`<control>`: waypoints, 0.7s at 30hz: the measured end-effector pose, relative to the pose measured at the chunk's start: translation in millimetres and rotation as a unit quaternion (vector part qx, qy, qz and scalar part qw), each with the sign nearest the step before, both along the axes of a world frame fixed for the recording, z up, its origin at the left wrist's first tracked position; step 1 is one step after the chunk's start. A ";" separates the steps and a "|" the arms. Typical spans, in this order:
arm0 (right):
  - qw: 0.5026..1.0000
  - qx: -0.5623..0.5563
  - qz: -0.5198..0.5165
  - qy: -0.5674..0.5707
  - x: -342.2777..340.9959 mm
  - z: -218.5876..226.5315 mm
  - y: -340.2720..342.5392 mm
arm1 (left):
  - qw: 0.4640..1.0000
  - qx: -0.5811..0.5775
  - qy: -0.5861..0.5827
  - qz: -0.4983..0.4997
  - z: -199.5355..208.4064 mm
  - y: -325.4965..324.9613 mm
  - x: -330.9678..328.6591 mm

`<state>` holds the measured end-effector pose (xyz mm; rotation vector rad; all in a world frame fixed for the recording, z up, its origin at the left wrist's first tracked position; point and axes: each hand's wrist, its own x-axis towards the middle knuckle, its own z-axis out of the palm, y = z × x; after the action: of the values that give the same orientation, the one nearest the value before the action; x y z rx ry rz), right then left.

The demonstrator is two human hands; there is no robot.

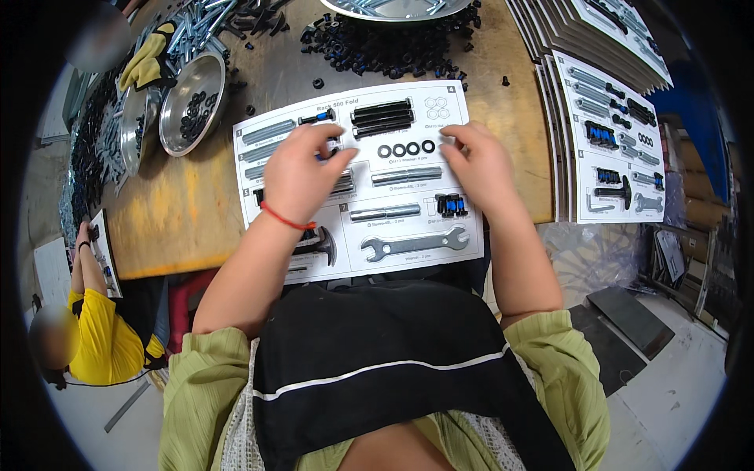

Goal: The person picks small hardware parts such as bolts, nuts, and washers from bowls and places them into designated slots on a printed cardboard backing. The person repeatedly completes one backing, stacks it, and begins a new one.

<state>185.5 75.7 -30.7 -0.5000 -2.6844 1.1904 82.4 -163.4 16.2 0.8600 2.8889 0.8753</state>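
Observation:
A white printed card lies before me on the table's front edge, with hardware on it. My left hand hovers over its left half, thumb and forefinger apart and nothing visible between them. At the right edge is my right hand, fingers slightly curled and apart, next to a row of black washers. Above the washers are long black bolts and printed nut outlines. Lower down are silver sleeves, short black-and-blue bolts and a flat wrench. My left hand hides part of the card.
Similar loaded cards are stacked at right. Loose black fasteners lie beyond my card, beneath a metal bowl. At left are a bowl of black rings, a yellow-black glove and silver bolts. A yellow-shirted person works farther left.

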 end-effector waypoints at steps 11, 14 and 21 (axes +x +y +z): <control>0.992 -0.068 -0.077 0.069 36.0 -11.7 -21.7 | 0.991 0.066 -0.072 0.086 10.4 -45.2 -10.8; 0.991 -0.084 -0.079 0.071 37.3 -9.3 -24.1 | 0.993 0.081 -0.080 0.042 10.1 -34.7 -11.6; 0.992 -0.078 -0.071 0.068 54.4 -10.0 -36.2 | 0.992 0.066 -0.110 -0.006 12.3 -11.2 -2.3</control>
<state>239.9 39.5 -40.7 -0.5991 -2.4118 1.3475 80.1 -174.6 28.5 0.7361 2.6600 1.0943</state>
